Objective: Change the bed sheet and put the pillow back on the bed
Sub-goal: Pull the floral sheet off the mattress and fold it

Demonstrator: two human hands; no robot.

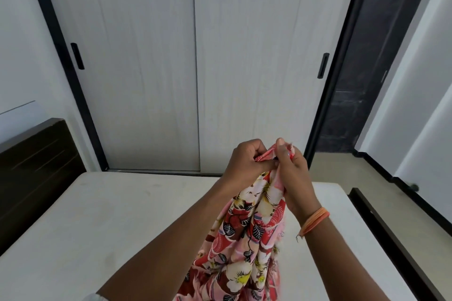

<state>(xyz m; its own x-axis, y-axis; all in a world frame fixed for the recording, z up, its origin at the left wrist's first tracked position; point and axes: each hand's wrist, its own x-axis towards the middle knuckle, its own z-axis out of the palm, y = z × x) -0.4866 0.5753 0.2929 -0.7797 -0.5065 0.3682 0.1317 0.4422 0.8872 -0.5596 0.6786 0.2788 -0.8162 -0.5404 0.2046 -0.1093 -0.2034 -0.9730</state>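
Note:
A red, pink and white floral bed sheet [247, 232] hangs bunched in front of me, over the bare white mattress [97, 222]. My left hand [247, 161] and my right hand [293, 176] are raised together at chest height, both shut on the sheet's top edge, fingers touching. An orange thread band circles my right wrist. The rest of the sheet drops down between my forearms and out of the bottom of the frame. No pillow is in view.
A dark wooden headboard [36, 168] stands at the left of the bed. White sliding wardrobe doors [195, 63] with black handles fill the wall beyond the mattress. A dark bed frame edge [391, 239] runs along the right, with floor and a black-framed door beyond.

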